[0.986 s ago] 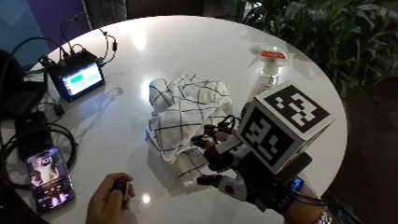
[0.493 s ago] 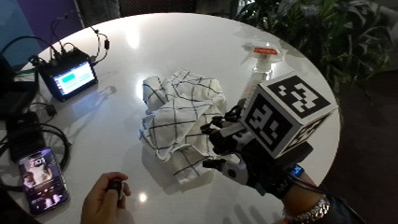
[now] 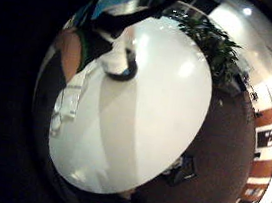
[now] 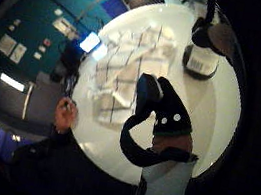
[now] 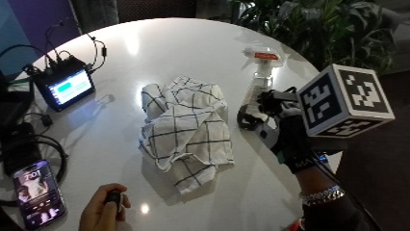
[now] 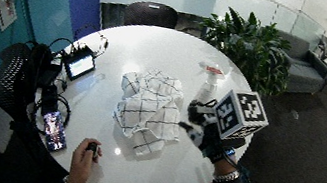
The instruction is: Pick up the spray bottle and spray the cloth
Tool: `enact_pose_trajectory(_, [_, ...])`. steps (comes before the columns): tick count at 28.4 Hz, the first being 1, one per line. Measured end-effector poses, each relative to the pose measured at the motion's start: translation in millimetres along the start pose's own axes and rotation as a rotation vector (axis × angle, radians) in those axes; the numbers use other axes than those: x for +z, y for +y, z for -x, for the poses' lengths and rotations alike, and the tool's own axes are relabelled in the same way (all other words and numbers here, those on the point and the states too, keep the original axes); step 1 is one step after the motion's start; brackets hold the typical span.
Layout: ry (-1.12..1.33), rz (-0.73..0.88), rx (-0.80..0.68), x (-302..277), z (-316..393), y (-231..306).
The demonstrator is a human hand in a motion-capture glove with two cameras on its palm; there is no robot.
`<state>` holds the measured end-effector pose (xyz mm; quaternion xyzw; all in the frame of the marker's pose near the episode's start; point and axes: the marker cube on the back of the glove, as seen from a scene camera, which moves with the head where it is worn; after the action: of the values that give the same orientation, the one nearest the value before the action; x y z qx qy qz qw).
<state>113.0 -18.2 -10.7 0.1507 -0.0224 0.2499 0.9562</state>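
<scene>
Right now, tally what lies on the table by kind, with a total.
Spray bottle: 1
Checked cloth: 1
Small monitor: 1
Phone: 1
Total: 4

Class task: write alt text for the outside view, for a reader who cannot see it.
A black-gloved right hand reaches toward a clear plastic spray bottle with a white and orange trigger head on a round white table. A crumpled white cloth with black grid lines lies beside the hand, at mid-table.
</scene>
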Motion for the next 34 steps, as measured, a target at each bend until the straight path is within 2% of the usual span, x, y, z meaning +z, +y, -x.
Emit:
enact_pose_trajectory(5, [-0.141, -0.14, 0.161, -2, -11, -16])
enact_pose_trajectory(12, [-0.26, -0.22, 0.273, 20, -16, -42])
enact_pose_trajectory(20, [-0.392, -0.258, 0.322, 45, -16, -59])
enact_pose_trajectory(26, [-0.638, -0.286, 0.332, 55, -8, -71])
enact_pose_trajectory(30, [-0.741, -0.357, 0.338, 59, -8, -83])
enact_pose_trajectory(34, [-0.726, -0.457, 0.318, 61, -10, -92])
